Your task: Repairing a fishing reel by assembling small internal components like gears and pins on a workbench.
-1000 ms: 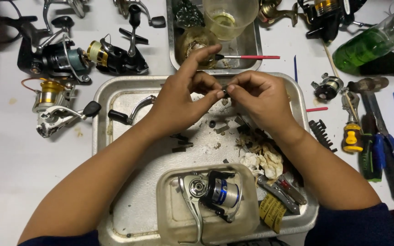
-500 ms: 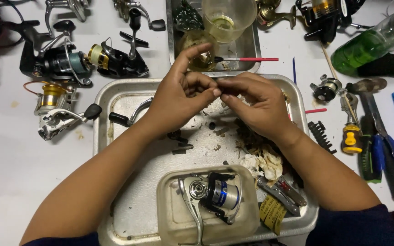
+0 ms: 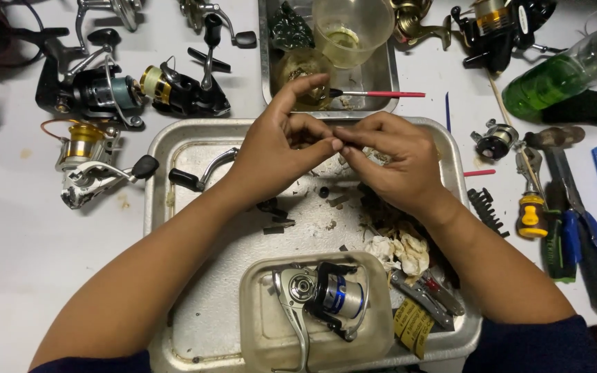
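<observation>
A dull, scratched metal tray (image 3: 174, 159), smeared with grime, is seen on a smooth, matt white desk (image 3: 22, 276). A glossy metal and plastic fishing reel (image 3: 323, 293) is held in a cloudy plastic tub (image 3: 257, 324). Crumpled paper wads (image 3: 402, 250) look rough. A clear plastic cup (image 3: 354, 27) and a glossy green plastic bottle (image 3: 561, 72) are shown.

A white bench (image 3: 29, 276) carried everything. A large metal tray (image 3: 174, 228) sat at its middle, with a smaller steel pan (image 3: 381, 103) touching its far edge. To the left lay several fishing reels: a black one (image 3: 91, 90), a black and gold one (image 3: 177, 90) and a silver and gold one (image 3: 88, 162). To the right lay a green bottle (image 3: 561, 72) on its side, a small reel (image 3: 495, 138), a yellow-handled screwdriver (image 3: 532, 207), blue-handled pliers (image 3: 578, 214) and a black comb-like strip (image 3: 486, 211).
</observation>
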